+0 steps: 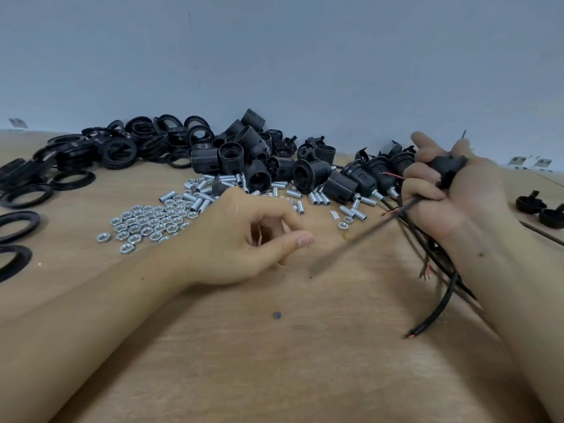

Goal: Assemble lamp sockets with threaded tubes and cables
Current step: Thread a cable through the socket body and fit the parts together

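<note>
Lamp sockets (262,160), black and ribbed, lie heaped at the far middle of your wooden table (274,361), close to the grey wall (274,56); several at the right end of the heap already carry short metal stubs at their bases; your right hand (454,190) is curled round a black socket part (448,170) and a black cable (366,233), grasping both, with the cable slanting blurred down and to the left from your fingers and thin red strands showing near the part; more black cables (439,300) hang below that wrist and trail onto the table, one ending in bared reddish wire near your forearm; your left hand (244,236) rests on the table at the centre, fingers loosely bent and thumb stretched out to the right, holding nothing, just in front of the threaded tubes (198,199); those short silver tubes are scattered along the near edge of the socket heap, and a patch of silver hex nuts (146,224) lies to their left, touching your left wrist's far side; black rings (119,148) are piled at the far left, with a few loose ones nearer the left edge; two small black caps (540,209) sit apart at the right edge, well clear of the heap.
</note>
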